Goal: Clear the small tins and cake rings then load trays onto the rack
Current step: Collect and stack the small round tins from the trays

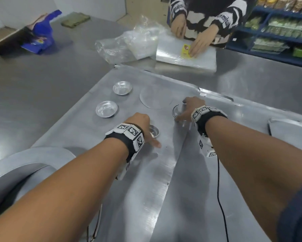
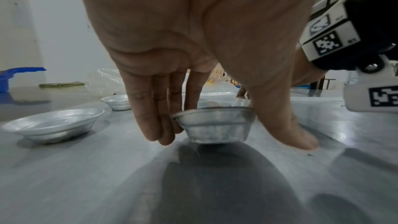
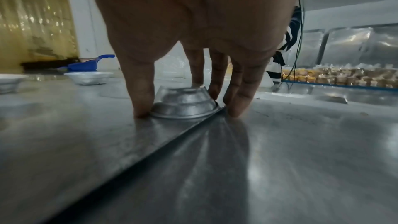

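- Aluminium small tin (image 2: 215,125), upright, sits between the left hand (image 1: 139,123) fingers (image 2: 150,108) and thumb; fingers pressed together against its left wall, thumb against its right rim: a pinch across the tin. Its base looks just clear of the tray (image 1: 111,172), shadow under it.
- Second small tin (image 3: 184,103), upside down, rim flat on the tray beside a raised seam. Right hand (image 1: 190,107) fingers (image 3: 217,74) spread over it: thumb at the left rim, three fingers at its back and right side, fingertips on the metal.
- Two shallow dishes (image 1: 106,109) (image 1: 122,87) lie left of and beyond the left fingers, apart from each other, upright, empty.
- Faint round outline (image 1: 153,98) on the tray just beyond the right fingers; cannot tell whether it is a thin disc or a mark.
- Beyond both hands, across the counter (image 1: 33,84): another person's hands (image 1: 199,44) on a flat clear-wrapped pack (image 1: 187,56) with a yellow label (image 1: 186,49); crumpled plastic bags (image 1: 125,44) beside it.
- Blue scoop (image 1: 43,32) far left on the counter.
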Demonstrator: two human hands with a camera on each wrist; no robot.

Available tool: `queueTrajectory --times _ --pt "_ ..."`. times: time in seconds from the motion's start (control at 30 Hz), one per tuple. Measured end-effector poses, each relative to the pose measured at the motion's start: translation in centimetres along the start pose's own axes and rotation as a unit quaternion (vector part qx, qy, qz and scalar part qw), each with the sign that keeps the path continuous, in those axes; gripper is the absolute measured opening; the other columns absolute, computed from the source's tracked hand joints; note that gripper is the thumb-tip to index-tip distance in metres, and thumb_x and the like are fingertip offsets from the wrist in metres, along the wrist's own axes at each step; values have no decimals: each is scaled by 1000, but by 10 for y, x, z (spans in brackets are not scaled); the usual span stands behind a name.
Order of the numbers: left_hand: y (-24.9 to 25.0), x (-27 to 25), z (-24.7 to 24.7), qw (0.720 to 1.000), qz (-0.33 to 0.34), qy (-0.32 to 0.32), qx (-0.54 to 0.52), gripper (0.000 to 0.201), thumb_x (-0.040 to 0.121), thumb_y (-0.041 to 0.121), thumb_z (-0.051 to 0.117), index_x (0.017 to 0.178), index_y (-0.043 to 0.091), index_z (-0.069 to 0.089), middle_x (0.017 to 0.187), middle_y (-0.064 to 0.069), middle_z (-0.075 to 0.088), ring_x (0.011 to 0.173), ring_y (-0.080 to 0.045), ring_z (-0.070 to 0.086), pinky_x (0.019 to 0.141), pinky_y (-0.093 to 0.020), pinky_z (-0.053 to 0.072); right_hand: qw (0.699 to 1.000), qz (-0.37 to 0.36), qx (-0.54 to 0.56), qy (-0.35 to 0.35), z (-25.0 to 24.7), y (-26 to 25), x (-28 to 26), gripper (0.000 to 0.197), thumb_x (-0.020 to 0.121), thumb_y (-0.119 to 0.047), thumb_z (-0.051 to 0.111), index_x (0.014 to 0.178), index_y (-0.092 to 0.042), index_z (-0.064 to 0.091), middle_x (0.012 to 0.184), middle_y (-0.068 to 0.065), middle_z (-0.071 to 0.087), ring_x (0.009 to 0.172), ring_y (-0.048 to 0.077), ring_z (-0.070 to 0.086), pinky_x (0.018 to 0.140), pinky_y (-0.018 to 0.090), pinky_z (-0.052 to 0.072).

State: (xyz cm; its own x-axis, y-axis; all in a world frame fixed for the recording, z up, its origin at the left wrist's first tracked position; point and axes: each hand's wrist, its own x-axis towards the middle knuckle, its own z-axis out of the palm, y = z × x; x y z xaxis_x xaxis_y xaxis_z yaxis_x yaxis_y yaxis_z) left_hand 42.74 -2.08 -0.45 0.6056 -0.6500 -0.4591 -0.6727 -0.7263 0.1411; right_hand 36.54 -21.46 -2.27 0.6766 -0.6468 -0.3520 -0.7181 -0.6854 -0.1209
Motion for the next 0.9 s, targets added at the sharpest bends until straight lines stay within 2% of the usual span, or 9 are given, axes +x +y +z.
queueTrajectory --times 0.1,0.2,0.27,0.37,0.47,0.6,0.73,0.8,0.9 --pt "1 -1 2 1000 0 1 -15 70 50 73 83 73 17 47 71 2 51 75 -22 59 62 -29 43 999 34 20 -4 -6 0 -10 93 44 -52 82 129 -23 54 130 7 53 120 31 52 98 41 49" --pt "3 -4 4 999 -10 9 -42 69 53 73 81 70 17 45 71 1 51 76 -23 59 62 -30 42 999 38 9 -30 -8 11 -17 72 61 -38 87 125 -19 60 131 9 49 118 27 54 94 32 50" --pt "3 -4 5 998 -21 12 -56 68 55 72 81 68 14 48 74 0 51 79 -24 60 64 -31 44 1000 22 11 -2 -11 16 -26 56 68 -30 83 119 -15 66 127 10 52 110 26 60 90 31 52" --pt "6 -3 11 998 -27 19 -58 79 56 78 74 95 11 62 102 -7 56 100 -28 63 82 -36 53 999 10 11 29 -19 25 -44 34 78 -19 71 110 -10 71 116 10 67 105 24 64 92 32 54" --pt "17 -13 18 997 -26 43 -59 76 74 71 64 122 12 62 121 -15 50 113 -33 57 91 -38 48 999 -6 37 26 -31 44 -71 33 71 -28 75 99 -11 69 104 6 68 97 23 64 81 30 55" --pt "46 -44 21 995 7 60 -83 45 85 56 56 123 33 65 116 -15 46 113 -34 56 96 -37 47 999 -21 20 32 -39 79 -118 47 63 -39 81 97 -13 62 96 5 63 91 26 61 72 30 53" --pt "86 -82 28 995 15 40 -91 70 78 59 67 129 12 57 125 -14 46 113 -31 57 92 -36 47 999 -34 -32 -1 -45 114 -172 41 52 -44 80 60 -13 54 62 2 54 61 24 56 52 23 44" --pt "109 -101 34 996 34 17 -83 75 73 62 72 122 7 60 123 -13 51 110 -29 58 88 -34 47 998 -33 -45 -13 -47 136 -203 39 53 -45 77 56 -12 55 55 1 53 56 23 56 51 21 43" --pt "149 -136 43 995 72 -4 -73 76 67 67 75 115 9 64 116 -6 54 109 -25 58 87 -34 48 999 -27 -40 -23 -47 171 -254 42 52 -48 73 51 -11 54 48 1 50 52 24 55 52 23 44"
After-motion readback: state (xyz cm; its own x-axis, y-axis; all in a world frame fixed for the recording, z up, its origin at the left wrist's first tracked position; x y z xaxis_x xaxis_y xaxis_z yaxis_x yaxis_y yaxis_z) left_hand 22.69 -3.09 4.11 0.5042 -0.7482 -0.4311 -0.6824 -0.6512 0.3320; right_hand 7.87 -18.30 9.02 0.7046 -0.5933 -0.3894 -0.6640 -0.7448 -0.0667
